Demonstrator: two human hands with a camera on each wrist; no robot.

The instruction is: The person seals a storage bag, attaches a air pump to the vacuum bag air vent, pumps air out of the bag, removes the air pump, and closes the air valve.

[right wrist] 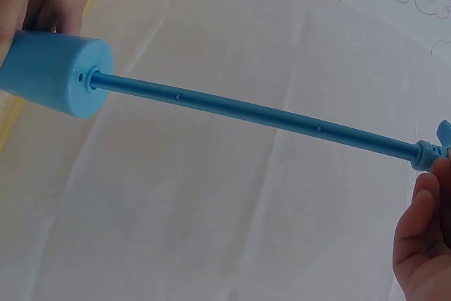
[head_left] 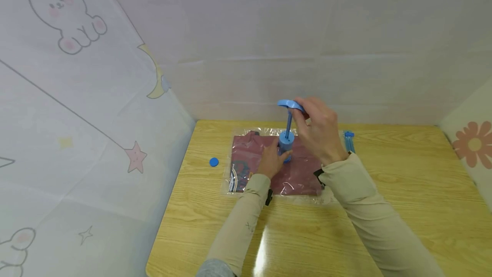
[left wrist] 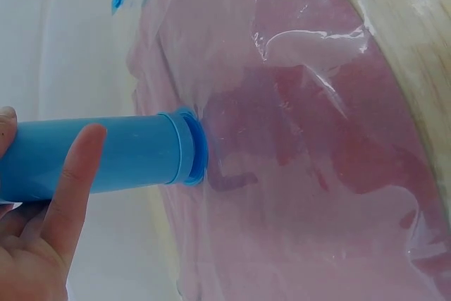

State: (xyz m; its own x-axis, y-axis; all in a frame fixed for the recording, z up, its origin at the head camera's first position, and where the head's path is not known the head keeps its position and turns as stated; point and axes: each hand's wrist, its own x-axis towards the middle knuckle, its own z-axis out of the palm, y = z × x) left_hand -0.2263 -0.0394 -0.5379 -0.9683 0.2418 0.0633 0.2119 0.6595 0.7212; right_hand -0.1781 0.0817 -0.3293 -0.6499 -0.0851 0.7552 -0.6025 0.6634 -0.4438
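Observation:
A blue hand pump (head_left: 286, 140) stands upright on a clear plastic bag (head_left: 303, 200) with a folded maroon garment (head_left: 248, 145) inside. My left hand (head_left: 271, 160) holds the pump's barrel; in the left wrist view its index finger (left wrist: 76, 188) lies extended along the barrel. The pump's flanged base (left wrist: 185, 147) is against the plastic. Above, my right hand (head_left: 320, 129) grips the pump's handle (head_left: 290, 104). The thin rod (right wrist: 254, 114) is drawn far out of the barrel, with a long stretch of it bare in the right wrist view.
A round blue cap (head_left: 213, 162) lies on the wooden table (head_left: 184, 208), left of the bag. A blue clip-like piece (head_left: 349, 134) sits by the bag's right end. Pale printed sheets (head_left: 250, 54) hang behind and at both sides.

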